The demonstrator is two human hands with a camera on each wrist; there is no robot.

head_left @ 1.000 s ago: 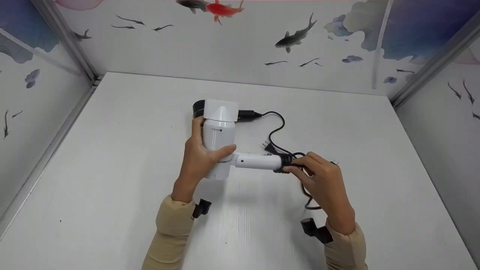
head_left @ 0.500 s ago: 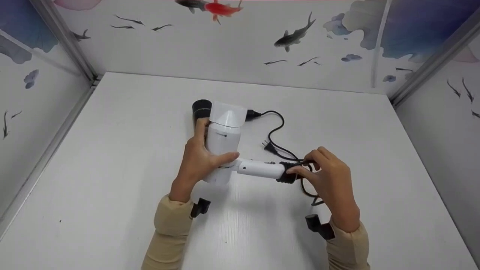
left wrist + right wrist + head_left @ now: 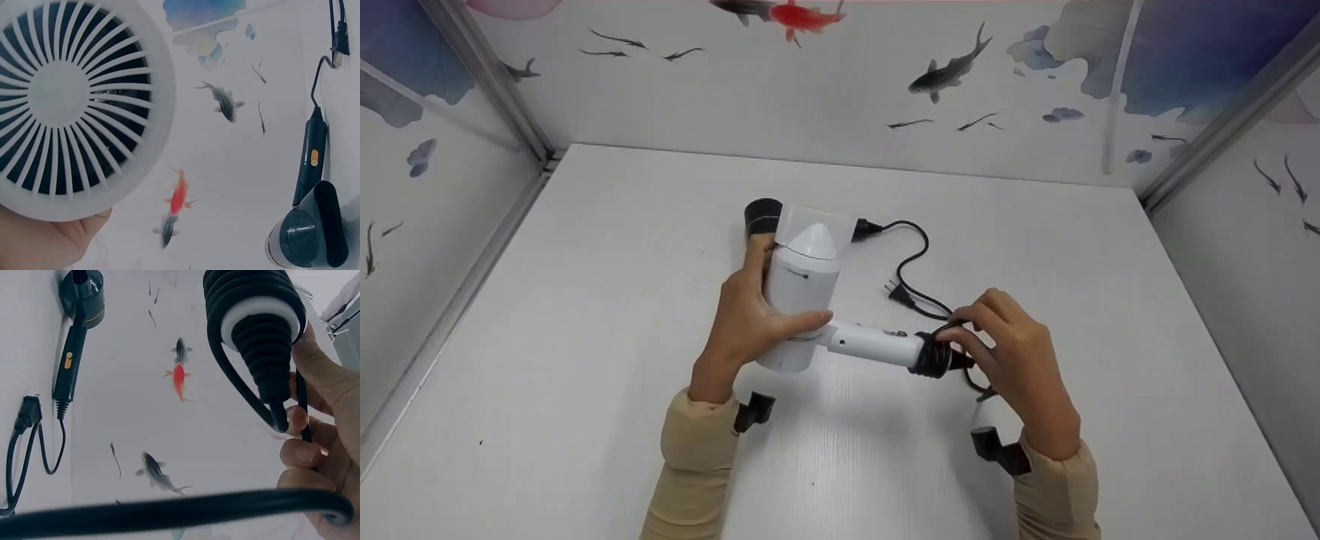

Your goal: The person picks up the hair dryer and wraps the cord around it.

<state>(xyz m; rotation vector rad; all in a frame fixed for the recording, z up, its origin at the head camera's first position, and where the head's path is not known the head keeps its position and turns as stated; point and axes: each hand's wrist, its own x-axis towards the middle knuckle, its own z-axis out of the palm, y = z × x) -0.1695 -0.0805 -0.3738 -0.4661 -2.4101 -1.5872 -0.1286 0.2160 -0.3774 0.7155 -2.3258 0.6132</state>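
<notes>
My left hand (image 3: 746,319) grips the barrel of a white hair dryer (image 3: 802,289), thumb across it near the handle joint. Its handle points right, sloping slightly toward me. In the left wrist view the round slatted grille (image 3: 59,95) faces the camera. Several turns of black power cord (image 3: 931,357) wrap the handle's end. My right hand (image 3: 1012,341) pinches the cord between thumb and fingers just beyond those turns. In the right wrist view the cord runs from the ribbed sleeve (image 3: 264,354) at the handle's end, and a loose stretch crosses the foreground.
Behind the white dryer, a black hair dryer (image 3: 763,216) lies on the white table (image 3: 585,315), partly covered in the head view. Its cord trails right, and a two-pin plug (image 3: 898,293) lies beside it. Printed fish panels (image 3: 840,90) wall in the table.
The white dryer's handle end has dipped toward me and its barrel has tilted, uncovering more of the black dryer. My right hand has risen slightly, moving the pinched cord over the handle end.
</notes>
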